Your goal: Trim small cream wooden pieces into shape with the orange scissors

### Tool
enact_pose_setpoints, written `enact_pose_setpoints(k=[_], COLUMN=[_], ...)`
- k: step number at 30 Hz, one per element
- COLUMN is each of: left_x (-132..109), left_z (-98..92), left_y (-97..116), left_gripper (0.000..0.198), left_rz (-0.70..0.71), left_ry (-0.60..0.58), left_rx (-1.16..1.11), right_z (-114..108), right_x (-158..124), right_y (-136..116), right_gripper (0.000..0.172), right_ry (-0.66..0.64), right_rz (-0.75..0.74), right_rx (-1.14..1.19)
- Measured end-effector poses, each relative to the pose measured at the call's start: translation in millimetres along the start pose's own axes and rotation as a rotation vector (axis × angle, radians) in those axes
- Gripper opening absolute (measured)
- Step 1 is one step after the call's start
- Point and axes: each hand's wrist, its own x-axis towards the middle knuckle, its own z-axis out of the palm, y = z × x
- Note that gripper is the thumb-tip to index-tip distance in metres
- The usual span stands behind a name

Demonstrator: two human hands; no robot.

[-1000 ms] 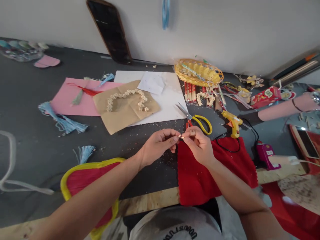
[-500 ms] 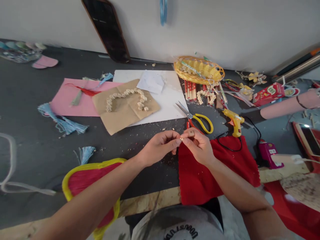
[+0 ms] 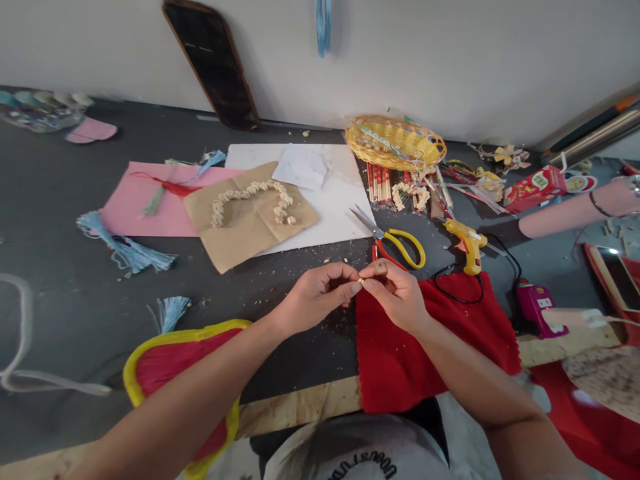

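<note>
My left hand (image 3: pixel 323 293) and my right hand (image 3: pixel 395 293) meet fingertip to fingertip over the dark table. Between their thumbs and forefingers they pinch one small cream-coloured piece (image 3: pixel 361 281), too small to make out fully. Just beyond my fingers lie scissors (image 3: pixel 383 233) with yellow and red handles, blades apart. A curved row of cream pieces (image 3: pixel 250 192) rests on creased brown paper (image 3: pixel 235 243), with a few pieces loose at its right end. Under my right wrist spreads a red cloth (image 3: pixel 395 363).
A yellow hot glue gun (image 3: pixel 467 243) with a black cord lies to the right, near a purple power socket (image 3: pixel 540 307). Behind are a wicker basket (image 3: pixel 395 157) and a leaning phone (image 3: pixel 213 63). Blue tassels (image 3: pixel 125 247) lie left. A pink tumbler (image 3: pixel 575 212) lies right.
Both hands stay pinched together on the small piece, with only a slight shift of the fingers. The view has tilted a little; nothing else has visibly moved.
</note>
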Motion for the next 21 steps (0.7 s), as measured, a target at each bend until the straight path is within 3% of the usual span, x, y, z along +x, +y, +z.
enact_pose_setpoints(k=[7,13,21], left_x=[-0.2,0.3,-0.7], left_z=[-1.9,-3.6,-5.5], left_y=[-3.8,-5.0,-2.9], left_gripper=[0.02,0.017,0.01], left_rz=[0.006,0.015,0.118], left_ry=[0.007,-0.043,-0.048], left_rx=[0.144,0.177,0.445], right_z=[-7.7,-16.9,-19.7], right_x=[1.3,3.2,4.3], right_y=[-1.0,-3.7,-5.1], right_gripper=[0.011,0.009,0.01], right_ry=[-0.033,-0.214,-0.356], right_rz=[-0.016,-0.062,-0.172], right_rx=[-0.052,-0.227,-0.39])
